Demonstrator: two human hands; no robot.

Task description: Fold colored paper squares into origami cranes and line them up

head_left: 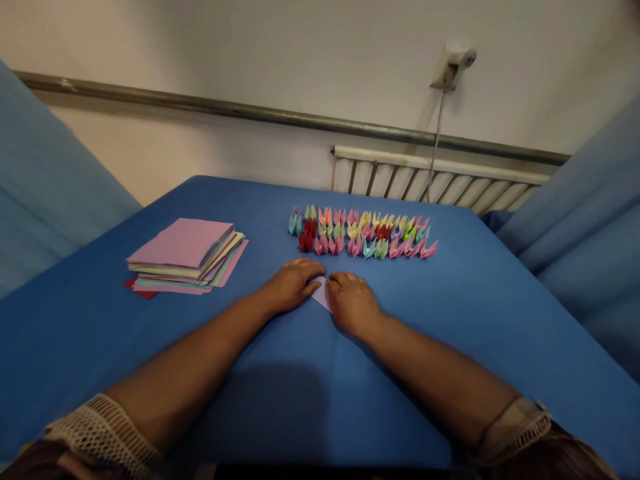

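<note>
A small pale lilac sheet of folded origami paper [321, 293] lies on the blue-covered table [280, 413], partly hidden under my fingers. From the left, my left hand [293, 287] rests over the paper's edge with its fingers curled and the thumb on it. My right hand [354, 303] covers the opposite side, its bent fingers pressed on the sheet. The fingertips of both hands nearly meet at the top of the paper. Just beyond them stand rows of small folded paper cranes [367, 232] in pink, red, yellow, green and blue.
To the left sits a stack of square coloured paper [181, 243], pink on top, with a red sheet [145, 292] poking out beneath. Behind the table are a metal rail [250, 112], a radiator [425, 175] and a wall socket with cable [450, 70]. Blue curtains [45, 180] hang at both sides.
</note>
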